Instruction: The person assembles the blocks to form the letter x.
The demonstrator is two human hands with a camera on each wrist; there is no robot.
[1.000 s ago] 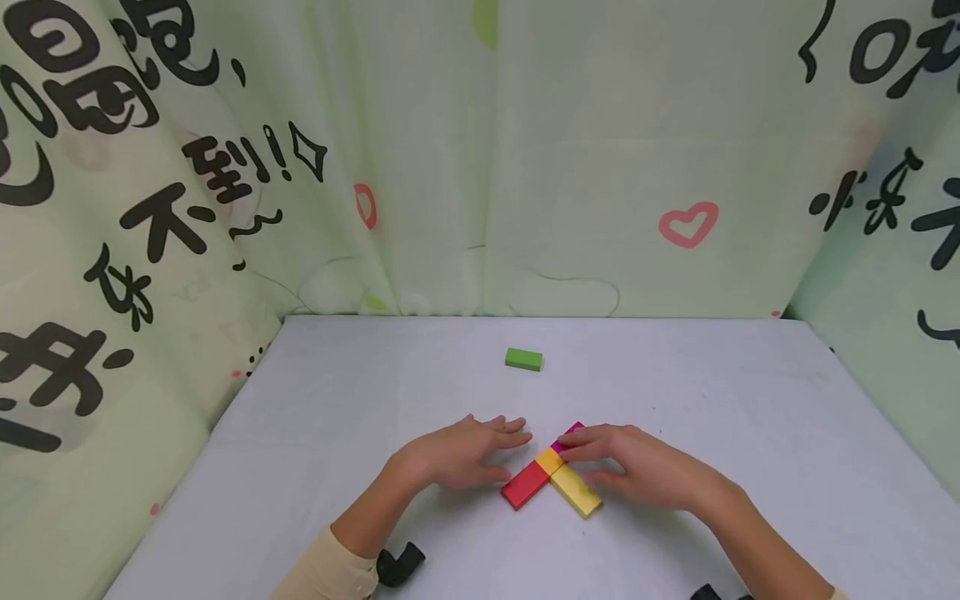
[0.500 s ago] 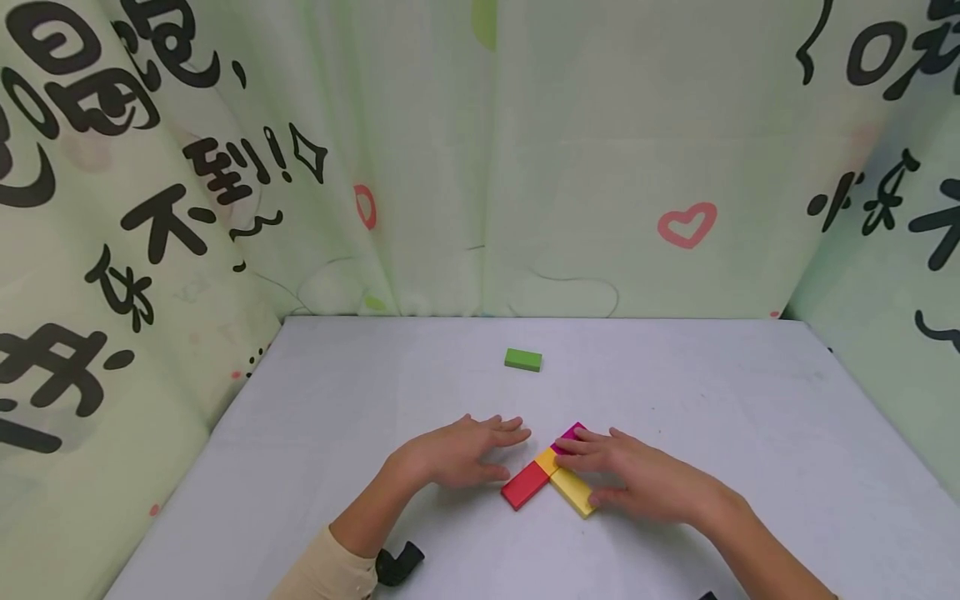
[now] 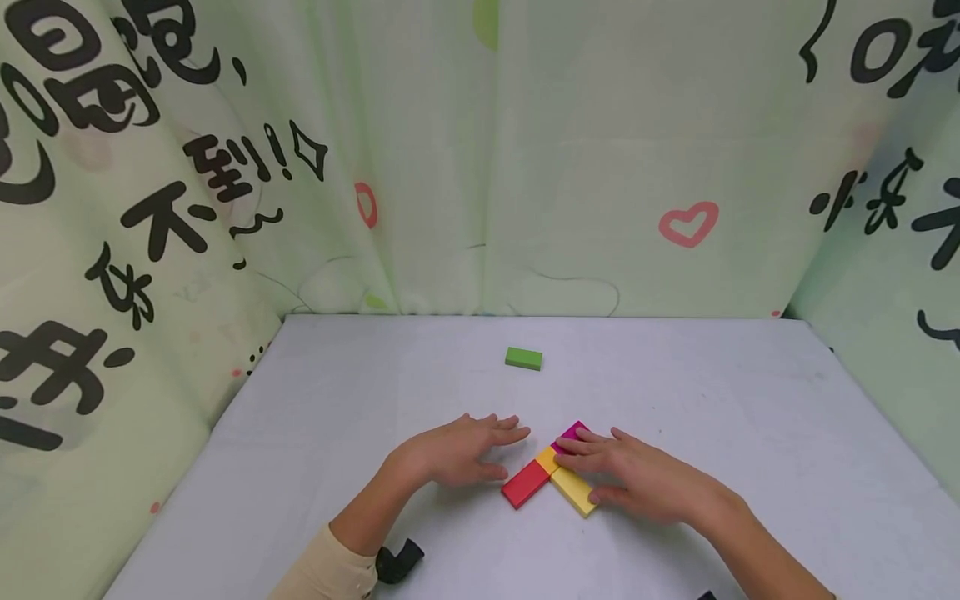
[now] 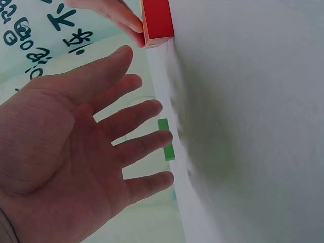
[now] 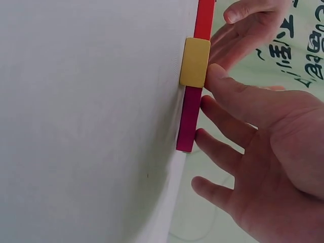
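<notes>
A red block (image 3: pixel 525 484) and a magenta block (image 3: pixel 572 431) lie end to end on the white table (image 3: pixel 675 383). A yellow block (image 3: pixel 572 492) crosses them where they meet. My right hand (image 3: pixel 641 477) lies flat over the yellow block with straight fingers, fingertips (image 3: pixel 566 446) at the magenta block. In the right wrist view the thumb (image 5: pixel 223 76) touches the yellow block (image 5: pixel 195 62) beside the magenta block (image 5: pixel 188 119). My left hand (image 3: pixel 467 452) is spread flat just left of the red block (image 4: pixel 157 20) and holds nothing.
A green block (image 3: pixel 523 358) lies alone farther back on the table, also visible as the green block (image 4: pixel 165 139) past my left fingers. Printed curtains (image 3: pixel 480 167) close in the back and both sides. A black wrist strap (image 3: pixel 397 562) sits near my left sleeve.
My right hand has slid slightly toward me and left over the yellow block. The left hand has barely moved.
</notes>
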